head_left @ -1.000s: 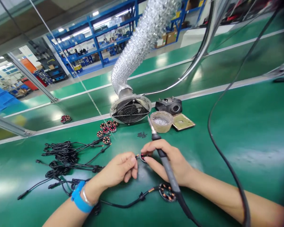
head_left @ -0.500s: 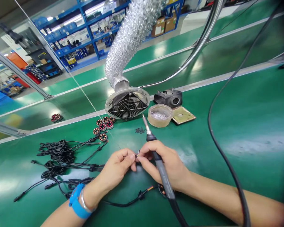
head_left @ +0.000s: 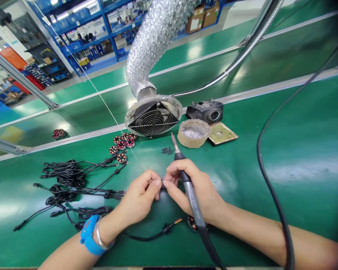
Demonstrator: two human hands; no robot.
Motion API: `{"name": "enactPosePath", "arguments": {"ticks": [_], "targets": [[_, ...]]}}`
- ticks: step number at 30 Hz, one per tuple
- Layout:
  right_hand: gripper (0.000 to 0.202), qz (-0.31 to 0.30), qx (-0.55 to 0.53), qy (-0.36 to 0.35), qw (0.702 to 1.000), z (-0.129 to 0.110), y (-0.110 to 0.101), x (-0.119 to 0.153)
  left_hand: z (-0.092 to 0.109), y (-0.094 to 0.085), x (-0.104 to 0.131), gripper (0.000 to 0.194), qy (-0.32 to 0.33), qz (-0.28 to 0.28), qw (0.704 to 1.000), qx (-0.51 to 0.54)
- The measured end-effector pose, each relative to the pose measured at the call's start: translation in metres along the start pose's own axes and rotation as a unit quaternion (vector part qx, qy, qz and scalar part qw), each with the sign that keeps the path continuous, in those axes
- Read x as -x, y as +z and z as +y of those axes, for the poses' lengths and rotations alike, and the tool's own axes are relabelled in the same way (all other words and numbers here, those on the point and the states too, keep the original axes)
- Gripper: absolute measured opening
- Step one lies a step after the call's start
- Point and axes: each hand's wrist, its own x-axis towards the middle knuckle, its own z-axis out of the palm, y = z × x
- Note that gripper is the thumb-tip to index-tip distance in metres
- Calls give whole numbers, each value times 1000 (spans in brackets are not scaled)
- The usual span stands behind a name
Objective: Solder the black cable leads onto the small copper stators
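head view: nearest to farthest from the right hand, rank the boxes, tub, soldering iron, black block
1. Soldering iron: in the right hand
2. Tub: on the bench, beyond the iron's tip
3. Black block: just behind the tub
4. Boxes: far background, beyond the bench

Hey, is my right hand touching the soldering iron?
Touching: the head view shows a finger of the right hand curled over the handle of the soldering iron.
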Motion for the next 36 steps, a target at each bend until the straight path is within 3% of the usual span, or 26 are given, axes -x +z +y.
{"name": "enactPosePath", "arguments": {"ticks": [5,12,18,21,26,30,36], "targets": [[20,21,78,-78,994,1,1,3,0,2,1,29,-4,7,1000,-10],[25,-31,43,-85,995,9,-11,-2,2,-4,2,28,-13,-53,998,-42],[21,-51,88,-164,981,8,-11,-4,8,-7,3,24,-20,-66,986,-150],[24,-56,78,-167,981,5,-10,-6,9,-6,4,24,-14,-72,980,-186],[28,-78,45,-201,976,8,-10,-10,10,-8,4,22,11,-69,979,-190],[29,-104,36,-158,981,14,-17,-13,13,-13,3,21,-6,-79,977,-199],[31,-120,36,-181,975,18,-22,-16,10,-17,1,25,-16,-107,988,-109]]}}
